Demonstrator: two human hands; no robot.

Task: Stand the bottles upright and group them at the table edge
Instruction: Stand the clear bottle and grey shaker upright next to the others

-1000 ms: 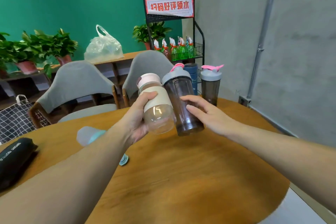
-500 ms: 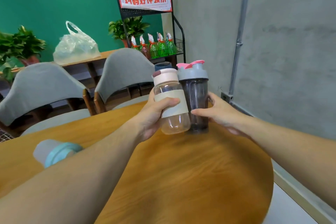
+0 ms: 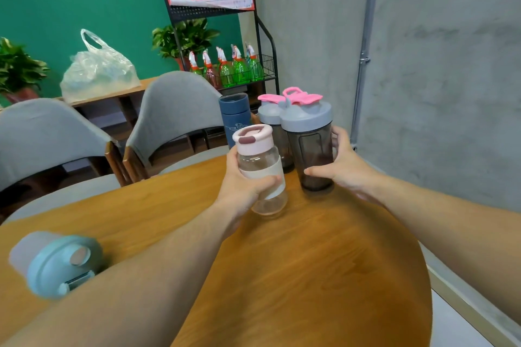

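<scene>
Far on the left, a bottle with a light blue lid [image 3: 53, 265] lies on its side on the round wooden desk [image 3: 310, 276], close to the person's left arm and well apart from the others. Moving right, the left hand [image 3: 242, 191] is wrapped around a clear bottle [image 3: 260, 175] that has a pale pink lid and a cream band. This grip is closed tight on the bottle, with the fingers curled across the band. The bottle leans a little to the left, and its bottom is at the desk top, but I cannot tell if it rests there. Behind it, near the far edge of the desk, a dark blue bottle [image 3: 235, 115] stands up straight. Just beside that one stands a dark shaker [image 3: 272, 121] with a grey lid and a pink cap. In front of it is another dark shaker [image 3: 310, 144] with the same grey lid and pink cap, standing upright on the desk. The right hand [image 3: 346, 166] is closed around this near shaker from its right side, with the fingers across the front low down. The clear bottle and the near shaker are just beside each other, and the three standing bottles make a close group at the far edge.
</scene>
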